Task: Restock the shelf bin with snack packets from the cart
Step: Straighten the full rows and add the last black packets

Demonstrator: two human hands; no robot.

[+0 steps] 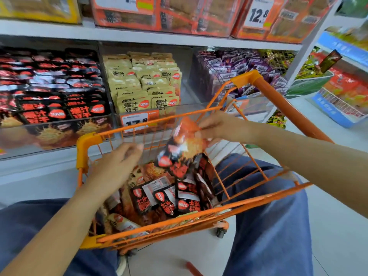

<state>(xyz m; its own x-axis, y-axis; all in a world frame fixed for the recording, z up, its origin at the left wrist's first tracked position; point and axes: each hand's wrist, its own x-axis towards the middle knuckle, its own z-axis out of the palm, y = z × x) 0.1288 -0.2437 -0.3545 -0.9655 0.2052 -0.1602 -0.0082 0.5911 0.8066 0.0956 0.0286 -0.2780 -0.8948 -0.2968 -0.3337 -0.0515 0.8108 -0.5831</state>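
Presently the right hand [217, 127] pinches black packets [179, 150] above the cart [199, 218], left hand [121, 158] loosely open; shelving in the black-packet bin [49, 134] is judged next.

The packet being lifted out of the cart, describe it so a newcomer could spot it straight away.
Start at the orange wire cart in front of the shelves. Above its load of packets, the right hand pinches the top of a black and orange snack packet. It alone hangs in the air; the other black packets lie on the cart's floor.
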